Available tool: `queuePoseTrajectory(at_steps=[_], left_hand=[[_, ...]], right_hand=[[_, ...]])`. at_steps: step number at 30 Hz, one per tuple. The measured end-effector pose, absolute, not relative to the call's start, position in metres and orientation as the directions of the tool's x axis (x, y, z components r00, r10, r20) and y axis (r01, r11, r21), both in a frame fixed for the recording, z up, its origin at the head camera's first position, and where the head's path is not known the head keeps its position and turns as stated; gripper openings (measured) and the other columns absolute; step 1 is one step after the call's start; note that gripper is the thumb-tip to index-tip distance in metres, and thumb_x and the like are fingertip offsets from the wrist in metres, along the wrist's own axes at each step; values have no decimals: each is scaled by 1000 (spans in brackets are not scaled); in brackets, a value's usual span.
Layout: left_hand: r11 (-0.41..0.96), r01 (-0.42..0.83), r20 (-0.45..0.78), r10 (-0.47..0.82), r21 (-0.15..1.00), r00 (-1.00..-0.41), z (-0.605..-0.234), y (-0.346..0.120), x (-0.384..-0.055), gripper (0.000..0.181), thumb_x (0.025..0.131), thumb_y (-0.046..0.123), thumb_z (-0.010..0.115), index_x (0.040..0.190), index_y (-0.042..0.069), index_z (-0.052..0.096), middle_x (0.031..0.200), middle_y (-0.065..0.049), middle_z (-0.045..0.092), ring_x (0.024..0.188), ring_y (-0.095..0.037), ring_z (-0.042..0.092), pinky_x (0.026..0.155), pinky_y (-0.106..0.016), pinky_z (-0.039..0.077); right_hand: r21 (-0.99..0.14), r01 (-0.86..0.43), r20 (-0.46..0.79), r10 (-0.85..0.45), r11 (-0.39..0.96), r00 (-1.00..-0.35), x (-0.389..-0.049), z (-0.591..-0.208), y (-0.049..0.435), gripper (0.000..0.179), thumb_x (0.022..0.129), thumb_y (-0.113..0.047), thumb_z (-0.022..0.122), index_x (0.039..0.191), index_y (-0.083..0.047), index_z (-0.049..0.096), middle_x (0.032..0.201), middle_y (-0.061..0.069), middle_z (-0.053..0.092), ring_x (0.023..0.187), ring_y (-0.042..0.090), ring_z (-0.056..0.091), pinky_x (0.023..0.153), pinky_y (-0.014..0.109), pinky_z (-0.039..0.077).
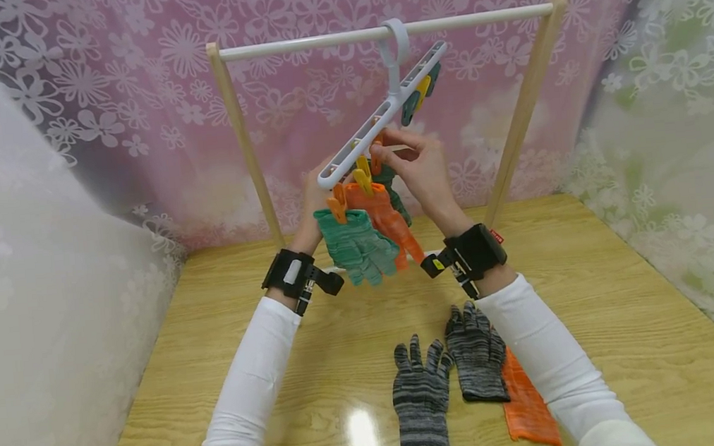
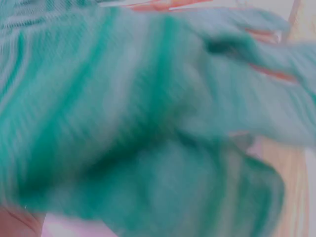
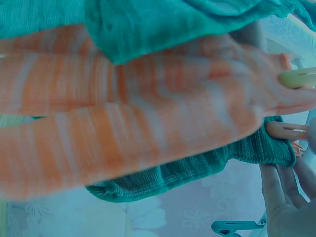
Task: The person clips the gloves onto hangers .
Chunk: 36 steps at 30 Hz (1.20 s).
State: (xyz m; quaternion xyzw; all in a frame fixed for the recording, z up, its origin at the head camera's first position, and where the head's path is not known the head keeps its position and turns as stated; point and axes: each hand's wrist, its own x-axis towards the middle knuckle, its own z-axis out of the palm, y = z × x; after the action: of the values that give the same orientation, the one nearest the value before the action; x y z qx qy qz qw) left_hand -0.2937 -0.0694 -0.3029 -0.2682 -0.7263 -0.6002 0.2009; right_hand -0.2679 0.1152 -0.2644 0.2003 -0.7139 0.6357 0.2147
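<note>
Dark green glove (image 1: 402,208) hangs beneath the white hanger (image 1: 356,145), partly behind an orange glove (image 1: 382,214) in the head view, with an orange clip (image 1: 376,164) at its cuff. The right hand (image 1: 423,173) pinches that clip between thumb and forefinger; in the right wrist view, fingers of this hand lie just beside the same cuff. The left hand (image 1: 315,198) is raised on the other side of the hanger, mostly hidden by it and by the gloves, so how far its fingers are spread and whether they hold anything cannot be told. Nearest the hanger's near end hangs a light green glove (image 1: 359,244), held at the cuff by a second orange clip (image 1: 338,209); it fills most of the left wrist view, blurred. A yellow clip (image 1: 362,176) holds the orange glove, between the light and dark green ones. Two green clips (image 1: 410,107) with a second yellow clip (image 1: 424,92) between them hang toward the far end. The hanger's hook (image 1: 401,38) goes over a white bar (image 1: 303,43) between wooden posts (image 1: 244,141). On the table (image 1: 249,374) lie two grey gloves (image 1: 423,415) and another orange glove (image 1: 529,410), partly covered by the right sleeve (image 1: 553,354).
</note>
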Motion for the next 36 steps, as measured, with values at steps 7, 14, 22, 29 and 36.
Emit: queuePoseTrajectory(at_steps=[7,14,22,29,36], left_hand=[[154,579,570,105,801,-815,-321,-95,-295,33,100,-1,61,132,-8,61,122,-26,64,103,-35,63,93,-36,53],[116,647,648,34,753,-761,-326,-113,-280,26,105,11,57,122,-5,66,112,-26,70,92,-15,70,82,-32,59],[87,680,685,-40,728,-728,-333,-134,-257,26,106,13,56,121,-6,66,112,-24,69,93,-20,70,77,-36,61],[134,692,704,-175,710,-688,-325,-140,-224,25,106,15,56,118,-5,65,113,-17,68,97,-19,67,78,-29,59],[126,740,749,-161,661,-642,-309,-115,-203,22,105,10,57,114,-7,67,107,-19,69,92,-29,66,75,-31,59]], right_hand=[[-796,-594,594,-36,118,-803,-266,-271,112,40,101,-12,64,141,-6,61,132,18,65,105,25,68,92,32,56],[-808,-573,581,26,137,-813,-265,-277,113,39,104,-17,59,143,-9,59,142,12,60,115,31,62,100,31,49],[-807,-557,571,16,195,-821,-266,-292,120,39,106,-14,56,144,-5,56,135,20,62,119,34,59,98,30,48],[-822,-515,531,0,244,-847,-267,-312,125,41,106,-17,56,146,-5,55,140,19,59,122,33,58,104,42,47],[-830,-514,519,-38,219,-854,-260,-327,116,46,105,-20,59,148,-5,51,141,22,56,124,36,56,107,49,44]])
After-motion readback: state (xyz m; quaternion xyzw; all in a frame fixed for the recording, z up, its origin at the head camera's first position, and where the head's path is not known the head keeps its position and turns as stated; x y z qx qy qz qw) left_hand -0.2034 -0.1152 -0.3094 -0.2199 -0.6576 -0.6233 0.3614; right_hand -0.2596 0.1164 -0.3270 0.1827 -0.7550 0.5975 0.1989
